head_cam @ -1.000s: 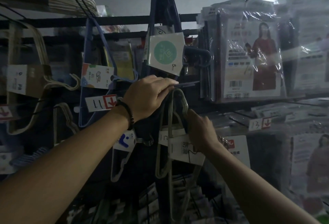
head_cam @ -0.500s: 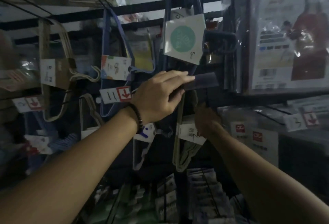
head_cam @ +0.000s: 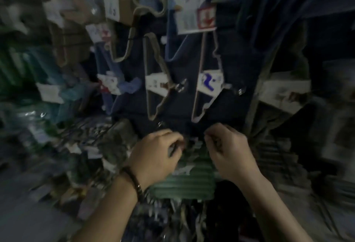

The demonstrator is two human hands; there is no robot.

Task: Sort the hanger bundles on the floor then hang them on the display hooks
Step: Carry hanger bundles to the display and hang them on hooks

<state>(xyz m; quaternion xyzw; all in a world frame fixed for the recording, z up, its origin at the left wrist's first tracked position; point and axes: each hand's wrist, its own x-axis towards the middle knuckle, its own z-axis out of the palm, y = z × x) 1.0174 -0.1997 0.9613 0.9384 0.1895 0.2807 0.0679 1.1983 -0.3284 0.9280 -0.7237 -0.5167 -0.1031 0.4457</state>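
Dim rack (head_cam: 240, 59) holds hanger bundles (head_cam: 156, 86) above left hand (head_cam: 155, 154) and right hand (head_cam: 229, 152).

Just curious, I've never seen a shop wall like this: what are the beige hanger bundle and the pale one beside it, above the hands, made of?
Beige hanger bundle: thin bent rods with a dull, matte surface, so probably coated wire. The blur leaves that open. Pale hanger bundle: the same thin, notched outline in off-white, likely coated wire or slim plastic. I cannot tell which.
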